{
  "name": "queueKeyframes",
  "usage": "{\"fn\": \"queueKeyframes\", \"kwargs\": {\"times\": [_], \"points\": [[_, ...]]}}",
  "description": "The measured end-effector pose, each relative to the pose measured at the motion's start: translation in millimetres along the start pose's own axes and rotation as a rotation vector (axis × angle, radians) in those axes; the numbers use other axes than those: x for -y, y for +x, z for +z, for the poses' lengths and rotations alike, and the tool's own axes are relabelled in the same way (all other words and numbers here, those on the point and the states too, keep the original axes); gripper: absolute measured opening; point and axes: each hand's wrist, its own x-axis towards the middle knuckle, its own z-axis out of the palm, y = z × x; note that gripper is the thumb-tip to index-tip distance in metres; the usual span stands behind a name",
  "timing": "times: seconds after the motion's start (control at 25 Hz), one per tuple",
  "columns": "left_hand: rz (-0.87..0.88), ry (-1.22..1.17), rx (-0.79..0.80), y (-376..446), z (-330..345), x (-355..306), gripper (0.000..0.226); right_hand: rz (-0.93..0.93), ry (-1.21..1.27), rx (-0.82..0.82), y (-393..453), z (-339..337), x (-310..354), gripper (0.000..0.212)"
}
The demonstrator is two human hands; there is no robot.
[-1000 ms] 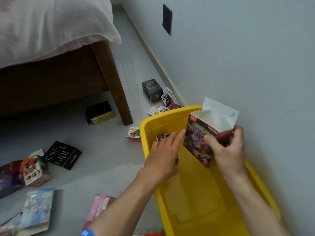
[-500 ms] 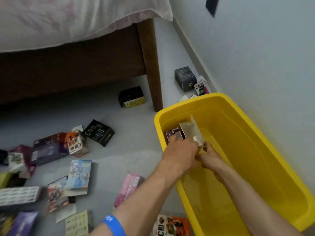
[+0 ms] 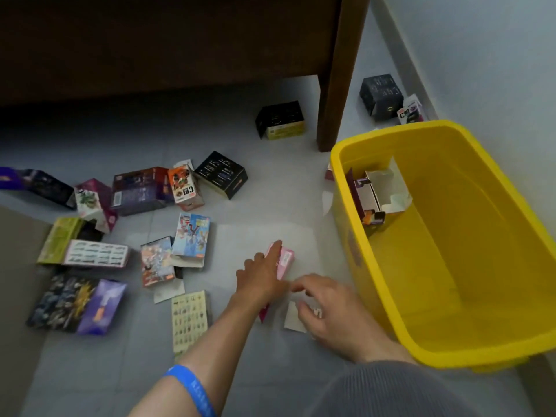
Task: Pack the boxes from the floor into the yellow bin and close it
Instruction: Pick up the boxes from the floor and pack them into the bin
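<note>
Low in the frame, the left hand [image 3: 262, 276] lies flat on a pink cardboard box [image 3: 285, 261] on the grey tiled floor [image 3: 270, 206], fingers spread, its grip not closed around it. The right hand [image 3: 323, 308] hovers beside it, grip loose, over a white flap. At right, the yellow plastic bin [image 3: 511, 224] stands open, with an open-topped purple box [image 3: 374, 195] inside its upper-left corner. More printed boxes [image 3: 156, 191] scatter left, toward the brown wooden bed leg [image 3: 334, 85].

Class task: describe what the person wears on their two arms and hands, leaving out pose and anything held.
Both arms are bare, with no sleeves or gloves. The left hand has a blue wristband with faint lettering further up its forearm. The right hand and wrist carry nothing visible.
</note>
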Motion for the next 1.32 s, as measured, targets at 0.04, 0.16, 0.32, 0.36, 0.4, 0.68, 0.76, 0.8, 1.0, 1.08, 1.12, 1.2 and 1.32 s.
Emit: {"fn": "queueKeyframes", "kwargs": {"times": [0.04,0.16,0.32,0.36,0.4,0.68,0.76,0.8,1.0,1.08,1.12,1.2,1.32], "points": [[0.0,-0.008,0.006,-2,8,11,0.092,0.134,-0.175,0.201,-4,21,-11,0.047],[-0.047,-0.227,-0.036,1,4,23,0.092,0.429,-0.563,0.497,-20,55,-37,0.07],[-0.106,-0.996,-0.219,3,-56,-2,0.06,0.502,-0.225,0.291,-19,35,-27,0.079],[-0.07,-1.136,-0.268,2,-80,-13,0.056,0.486,0.079,0.2,-18,15,-17,0.077],[-0.012,-1.211,-0.307,-1,-107,-24,0.053,0.431,0.365,0.091,-17,-9,-5,0.073],[0.651,-0.636,-0.183,-56,-201,-151,0.018,0.259,0.575,-0.895,-45,-170,-38,0.064],[0.733,-0.178,-0.131,-60,-185,-194,0.02,0.543,0.422,-0.893,-45,-173,-76,0.068],[0.762,0.065,-0.12,-60,-170,-212,0.023,0.64,0.387,-0.843,-42,-168,-94,0.068],[0.665,0.798,-0.051,-37,-85,-258,0.017,0.673,0.331,-0.674,-14,-117,-140,0.076],[0.664,0.816,-0.036,-27,-76,-255,0.023,0.641,0.382,-0.568,0,-102,-141,0.083],[0.68,0.808,-0.042,-24,-75,-252,0.027,0.666,0.464,-0.486,7,-99,-140,0.088],[0.682,0.791,-0.069,-21,-75,-242,0.034,0.688,0.624,-0.348,14,-96,-138,0.093],[0.724,0.577,-0.151,-16,-78,-215,0.025,0.696,0.421,-0.358,11,-101,-121,0.076]]}}
